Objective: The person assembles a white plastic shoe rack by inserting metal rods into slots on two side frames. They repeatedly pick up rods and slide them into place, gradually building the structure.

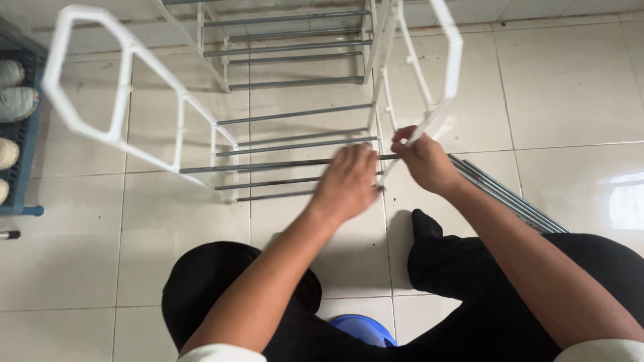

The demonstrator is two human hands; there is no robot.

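White floor tiles (570, 87) lie beneath a rack (121, 100) and loose rods (510, 198).

Pale tiled floor seen from above.

Large glossy off-white ceramic floor tiles (577, 87) with thin grey grout lines cover the whole room; a bright patch of reflected light lies on the tile at the right edge. At the far left stands a dark blue plastic rack (23, 154) holding pale rounded shoes (17, 102). Near the bottom centre, the rim of a round blue plastic stool (359, 330) shows against the floor. A bundle of loose grey metal rods (516, 201) lies on the tiles at right.
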